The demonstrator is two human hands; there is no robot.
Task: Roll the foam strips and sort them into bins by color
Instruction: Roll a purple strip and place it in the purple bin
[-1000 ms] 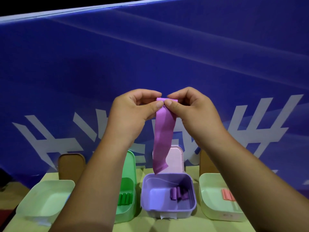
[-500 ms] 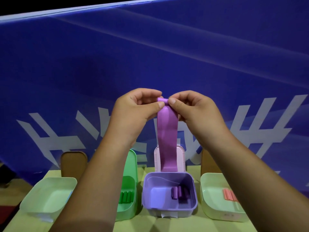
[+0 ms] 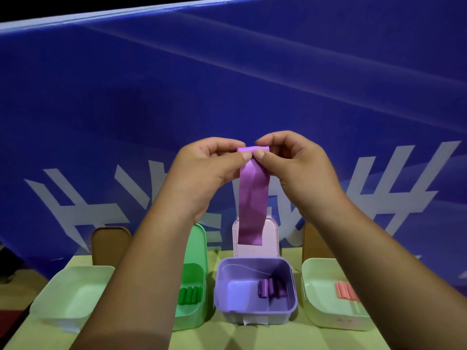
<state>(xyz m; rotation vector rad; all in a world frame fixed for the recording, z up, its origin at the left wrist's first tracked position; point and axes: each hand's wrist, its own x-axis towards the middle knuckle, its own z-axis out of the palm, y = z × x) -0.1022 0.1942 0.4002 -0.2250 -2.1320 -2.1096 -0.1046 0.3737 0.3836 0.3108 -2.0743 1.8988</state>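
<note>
As the top of the long purple foam strip (image 3: 254,198) is being wound between the fingertips, a small tight cylinder is now showing where, a second ago, there was only a flat folded edge. The hanging tail is getting shorter too: it was reaching down towards the rim of the box below and is now ending in front of the pale pink raised lid (image 3: 271,238).

The left hand (image 3: 202,178) is pinching the left end of the roll between thumb and curled forefinger. The right hand (image 3: 300,173) is pinching the right end the same way, and both are holding the strip up in the air.

At six o'clock from the hands, the square lilac plastic bin (image 3: 219,286) is sitting open on the yellow-green table (image 3: 278,337), with a few rolled purple pieces (image 3: 267,287) already inside.

- At nine o'clock from it, the green bin (image 3: 199,248) is holding dark green rolls (image 3: 190,295).
- At three o'clock, the pale green bin (image 3: 310,294) is holding salmon-pink rolls (image 3: 345,290).

The rolling looks to be just getting under way, since most of the strip is still hanging loose. The lilac bin directly underneath seems to be where this roll is going once the tail is wound in. The roll may spring open if either pinch slackens.
</note>
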